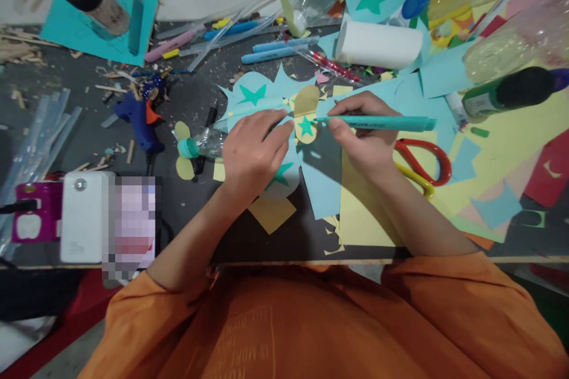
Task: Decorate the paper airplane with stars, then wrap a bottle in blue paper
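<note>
My right hand (367, 130) grips a teal marker (386, 123), its tip at a green star (306, 126) on a yellow rounded paper piece (306, 100). My left hand (258, 148) is curled over a clear plastic bottle (208, 143) lying on its side, fingertips close to that yellow piece. The bottle's teal cap (188, 148) points left, with yellow paper blades beside it. Light-blue paper shapes with green stars (252, 95) spread above and below the bottle. My left hand hides much of the bottle, so I cannot tell how the parts join.
Red-and-yellow scissors (427, 160) lie by my right forearm on paper sheets. Left are a blue glue gun (141, 118), clear glue sticks (35, 154) and a white power bank (84, 216). Behind stand a white roll (380, 44), markers (280, 50) and bottles; paper scraps are scattered about.
</note>
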Action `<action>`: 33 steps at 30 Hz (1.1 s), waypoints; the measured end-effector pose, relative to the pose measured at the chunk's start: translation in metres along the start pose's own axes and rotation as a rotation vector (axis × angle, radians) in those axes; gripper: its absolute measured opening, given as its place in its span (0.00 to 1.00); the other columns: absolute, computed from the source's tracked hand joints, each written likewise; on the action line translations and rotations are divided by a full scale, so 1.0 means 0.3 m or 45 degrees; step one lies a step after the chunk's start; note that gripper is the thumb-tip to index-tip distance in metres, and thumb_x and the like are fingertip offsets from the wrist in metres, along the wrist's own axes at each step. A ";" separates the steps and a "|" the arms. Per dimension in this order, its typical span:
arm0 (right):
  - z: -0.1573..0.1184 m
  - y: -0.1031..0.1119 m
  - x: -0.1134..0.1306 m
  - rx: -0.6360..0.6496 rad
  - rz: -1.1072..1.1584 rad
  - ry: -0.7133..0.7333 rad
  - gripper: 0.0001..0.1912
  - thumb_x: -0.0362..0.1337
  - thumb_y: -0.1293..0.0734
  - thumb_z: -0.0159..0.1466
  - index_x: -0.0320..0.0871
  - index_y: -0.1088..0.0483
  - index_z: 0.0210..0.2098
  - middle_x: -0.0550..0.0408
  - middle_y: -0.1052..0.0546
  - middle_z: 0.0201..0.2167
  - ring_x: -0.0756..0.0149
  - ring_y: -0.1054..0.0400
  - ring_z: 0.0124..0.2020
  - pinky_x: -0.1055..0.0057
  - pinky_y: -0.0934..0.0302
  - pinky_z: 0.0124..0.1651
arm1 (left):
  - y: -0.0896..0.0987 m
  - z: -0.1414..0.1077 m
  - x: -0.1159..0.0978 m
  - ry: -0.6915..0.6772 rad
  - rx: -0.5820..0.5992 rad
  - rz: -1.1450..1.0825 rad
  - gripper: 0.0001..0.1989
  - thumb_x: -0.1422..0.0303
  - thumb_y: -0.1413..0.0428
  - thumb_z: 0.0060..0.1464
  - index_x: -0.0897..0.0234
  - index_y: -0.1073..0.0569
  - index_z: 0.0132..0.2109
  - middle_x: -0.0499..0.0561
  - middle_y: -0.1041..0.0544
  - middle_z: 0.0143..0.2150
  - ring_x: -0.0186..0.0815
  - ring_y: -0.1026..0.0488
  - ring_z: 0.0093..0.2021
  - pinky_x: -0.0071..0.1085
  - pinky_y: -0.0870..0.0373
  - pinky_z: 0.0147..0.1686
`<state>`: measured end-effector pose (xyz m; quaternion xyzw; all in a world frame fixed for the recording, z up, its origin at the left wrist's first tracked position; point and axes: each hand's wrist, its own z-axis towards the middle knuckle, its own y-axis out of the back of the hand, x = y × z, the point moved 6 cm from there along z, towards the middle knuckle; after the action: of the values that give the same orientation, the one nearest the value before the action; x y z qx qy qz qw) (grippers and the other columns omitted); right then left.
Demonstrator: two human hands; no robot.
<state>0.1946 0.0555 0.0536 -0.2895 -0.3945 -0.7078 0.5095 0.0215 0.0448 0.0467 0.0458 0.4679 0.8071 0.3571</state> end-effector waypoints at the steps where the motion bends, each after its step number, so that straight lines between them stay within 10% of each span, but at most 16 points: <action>1: 0.000 -0.003 0.004 0.015 0.005 0.006 0.03 0.34 0.30 0.62 0.48 0.26 0.31 0.63 0.23 0.24 0.72 0.29 0.23 0.72 0.34 0.26 | 0.001 0.000 -0.001 -0.008 -0.015 0.009 0.12 0.70 0.52 0.68 0.59 0.23 0.45 0.53 0.17 0.48 0.38 0.21 0.51 0.35 0.29 0.51; 15: -0.009 -0.037 -0.019 0.232 -0.030 -0.191 0.02 0.38 0.29 0.63 0.50 0.22 0.35 0.59 0.19 0.30 0.67 0.25 0.30 0.67 0.28 0.34 | 0.002 -0.003 -0.004 -0.031 -0.045 0.005 0.12 0.70 0.52 0.68 0.60 0.23 0.46 0.53 0.17 0.48 0.37 0.22 0.52 0.34 0.30 0.51; 33: -0.009 -0.001 -0.011 -0.018 -0.025 -0.037 0.04 0.39 0.29 0.63 0.49 0.25 0.31 0.60 0.21 0.27 0.69 0.27 0.25 0.69 0.31 0.28 | 0.006 0.004 -0.002 -0.014 -0.010 -0.037 0.11 0.70 0.51 0.68 0.59 0.23 0.45 0.53 0.17 0.48 0.38 0.21 0.51 0.35 0.29 0.50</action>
<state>0.1952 0.0550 0.0495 -0.2994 -0.3996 -0.7113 0.4947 0.0214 0.0447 0.0490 0.0419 0.4632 0.8035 0.3716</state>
